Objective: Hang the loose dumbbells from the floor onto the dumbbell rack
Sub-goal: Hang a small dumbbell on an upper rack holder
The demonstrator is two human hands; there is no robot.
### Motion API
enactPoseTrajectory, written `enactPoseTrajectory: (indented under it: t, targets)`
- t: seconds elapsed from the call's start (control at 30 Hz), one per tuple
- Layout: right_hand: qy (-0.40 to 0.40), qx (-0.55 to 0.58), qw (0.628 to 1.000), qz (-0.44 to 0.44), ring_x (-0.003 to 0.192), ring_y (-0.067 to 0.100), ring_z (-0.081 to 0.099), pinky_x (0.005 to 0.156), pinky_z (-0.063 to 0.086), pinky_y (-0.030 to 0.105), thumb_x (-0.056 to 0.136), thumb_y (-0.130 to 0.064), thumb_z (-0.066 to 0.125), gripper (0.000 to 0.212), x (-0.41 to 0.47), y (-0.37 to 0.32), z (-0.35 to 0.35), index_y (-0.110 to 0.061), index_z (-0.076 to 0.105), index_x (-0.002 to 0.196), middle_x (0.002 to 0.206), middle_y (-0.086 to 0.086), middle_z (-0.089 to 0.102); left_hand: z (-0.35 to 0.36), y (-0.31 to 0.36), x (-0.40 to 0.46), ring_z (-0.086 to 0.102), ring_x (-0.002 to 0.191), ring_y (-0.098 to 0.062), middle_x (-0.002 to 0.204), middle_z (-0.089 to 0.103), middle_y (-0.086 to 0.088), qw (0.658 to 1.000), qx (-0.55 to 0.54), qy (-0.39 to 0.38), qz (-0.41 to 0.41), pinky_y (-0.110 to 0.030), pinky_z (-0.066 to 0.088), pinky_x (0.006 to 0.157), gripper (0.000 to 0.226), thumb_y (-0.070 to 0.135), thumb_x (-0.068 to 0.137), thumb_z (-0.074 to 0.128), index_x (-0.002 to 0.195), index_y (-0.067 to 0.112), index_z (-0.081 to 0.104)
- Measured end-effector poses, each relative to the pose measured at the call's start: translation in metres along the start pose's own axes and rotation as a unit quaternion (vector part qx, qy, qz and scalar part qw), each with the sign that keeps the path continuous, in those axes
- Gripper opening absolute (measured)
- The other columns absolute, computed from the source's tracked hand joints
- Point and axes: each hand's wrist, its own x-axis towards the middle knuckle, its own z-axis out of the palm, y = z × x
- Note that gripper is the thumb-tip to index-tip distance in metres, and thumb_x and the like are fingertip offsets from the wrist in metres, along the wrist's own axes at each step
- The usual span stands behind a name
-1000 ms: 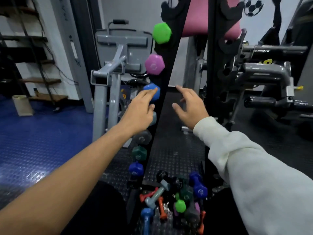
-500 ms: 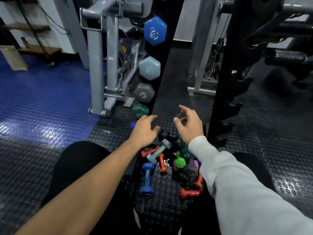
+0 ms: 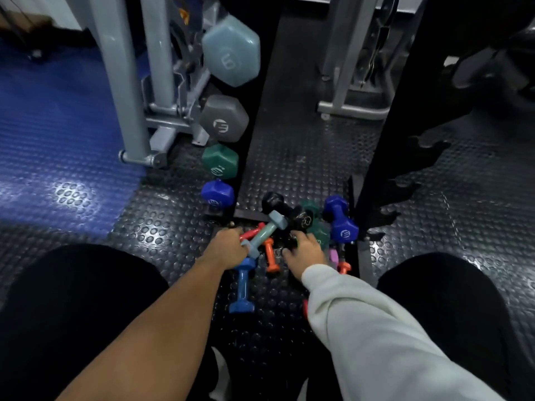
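- My left hand (image 3: 228, 246) is down in the pile of loose dumbbells on the floor (image 3: 162, 244), fingers curled at the near head of the pale grey-blue dumbbell (image 3: 265, 233); I cannot tell whether that grip has actually closed on it.
- That dumbbell slants up and away from my left hand, its far head resting against the black dumbbell (image 3: 282, 208).
- A blue dumbbell (image 3: 242, 285) lies just below my left wrist, pointing back toward me.
- My right hand (image 3: 307, 251), in the pale sleeve (image 3: 376, 328), reaches palm-down over the middle of the pile with fingers spread and bent; what the grip has, if anything, is hidden under it.
- An orange dumbbell (image 3: 270, 256) lies between my two hands.
- A purple dumbbell (image 3: 340, 221) sits just beyond my right hand, beside the rack's right upright (image 3: 385, 140).
- On the rack's left upright (image 3: 252, 134) hang light blue (image 3: 231, 53), grey (image 3: 224, 118), green (image 3: 220, 162) and dark blue (image 3: 217, 193) dumbbells, well above both hands.
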Motion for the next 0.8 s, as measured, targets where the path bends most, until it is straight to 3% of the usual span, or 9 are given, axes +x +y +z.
enactPoseTrajectory:
  t: [0.1, 0.3, 0.37, 0.43, 0.6, 0.67, 0.73, 0.8]
  targets:
    - [-0.018, 0.003, 1.0, 0.021, 0.124, 0.03, 0.053, 0.101, 0.049, 0.039, 0.093, -0.036, 0.06, 0.053, 0.004, 0.012, 0.027, -0.023, 0.047, 0.143, 0.141, 0.009, 0.049, 0.025, -0.006, 0.009, 0.063, 0.093, -0.026, 0.106, 0.065, -0.006, 1.0, -0.004, -0.023, -0.011, -0.034, 0.051, 0.077, 0.02, 0.028, 0.094, 0.065, 0.11, 0.015, 0.068]
    - [-0.03, 0.045, 0.998, 0.04, 0.121, 0.034, 0.054, 0.101, 0.047, 0.039, 0.093, -0.035, 0.062, 0.052, 0.027, 0.019, 0.058, -0.018, 0.05, 0.141, 0.135, 0.012, 0.049, 0.07, -0.023, 0.03, 0.063, 0.113, -0.033, 0.133, 0.061, -0.017, 0.997, -0.036, -0.043, -0.059, -0.04, 0.054, 0.092, 0.048, 0.033, 0.096, 0.063, 0.139, 0.012, 0.059]
    - [-0.028, 0.054, 0.997, 0.039, 0.12, 0.034, 0.054, 0.102, 0.045, 0.037, 0.092, -0.033, 0.064, 0.055, 0.038, 0.017, 0.067, -0.016, 0.051, 0.142, 0.134, 0.014, 0.05, 0.078, -0.022, 0.036, 0.065, 0.107, -0.033, 0.132, 0.062, -0.017, 0.992, -0.078, -0.041, -0.087, -0.037, 0.053, 0.083, 0.051, 0.029, 0.098, 0.063, 0.145, 0.013, 0.054]
    - [-0.025, 0.073, 0.996, 0.047, 0.118, 0.033, 0.054, 0.101, 0.044, 0.036, 0.091, -0.032, 0.066, 0.054, 0.05, 0.013, 0.074, -0.016, 0.052, 0.14, 0.131, 0.014, 0.051, 0.086, -0.023, 0.044, 0.067, 0.102, -0.03, 0.127, 0.066, -0.016, 0.983, -0.135, -0.03, -0.12, -0.032, 0.049, 0.077, 0.053, 0.027, 0.097, 0.066, 0.147, 0.014, 0.053]
    - [-0.009, 0.08, 0.996, 0.034, 0.111, 0.032, 0.06, 0.095, 0.049, 0.037, 0.09, -0.03, 0.063, 0.048, 0.083, 0.002, 0.089, -0.022, 0.054, 0.137, 0.132, 0.008, 0.052, 0.104, -0.02, 0.07, 0.067, 0.109, -0.034, 0.124, 0.069, -0.015, 0.959, -0.218, 0.0, -0.183, -0.033, 0.049, 0.081, 0.061, 0.035, 0.094, 0.07, 0.147, 0.017, 0.047]
    - [-0.006, 0.043, 0.999, -0.017, 0.113, 0.033, 0.06, 0.093, 0.051, 0.04, 0.091, -0.027, 0.06, 0.047, 0.098, -0.003, 0.091, -0.022, 0.052, 0.137, 0.138, 0.006, 0.049, 0.109, -0.02, 0.079, 0.069, 0.103, -0.034, 0.117, 0.071, -0.014, 0.95, -0.24, 0.003, -0.199, -0.033, 0.054, 0.083, 0.059, 0.038, 0.092, 0.07, 0.145, 0.023, 0.047]
    - [-0.008, -0.018, 0.998, -0.057, 0.111, 0.037, 0.061, 0.09, 0.053, 0.043, 0.093, -0.024, 0.057, 0.048, 0.116, -0.009, 0.089, -0.021, 0.048, 0.14, 0.144, 0.004, 0.042, 0.113, -0.019, 0.089, 0.071, 0.096, -0.034, 0.11, 0.073, -0.014, 0.942, -0.261, -0.002, -0.212, -0.04, 0.06, 0.086, 0.046, 0.041, 0.088, 0.071, 0.128, 0.025, 0.055]
    - [-0.017, -0.093, 0.994, -0.062, 0.106, 0.042, 0.061, 0.085, 0.052, 0.045, 0.094, -0.02, 0.056, 0.051, 0.136, -0.013, 0.085, -0.019, 0.042, 0.143, 0.147, 0.005, 0.036, 0.119, -0.02, 0.098, 0.072, 0.096, -0.035, 0.109, 0.072, -0.015, 0.937, -0.273, -0.013, -0.217, -0.045, 0.061, 0.087, 0.048, 0.043, 0.085, 0.073, 0.125, 0.024, 0.054]
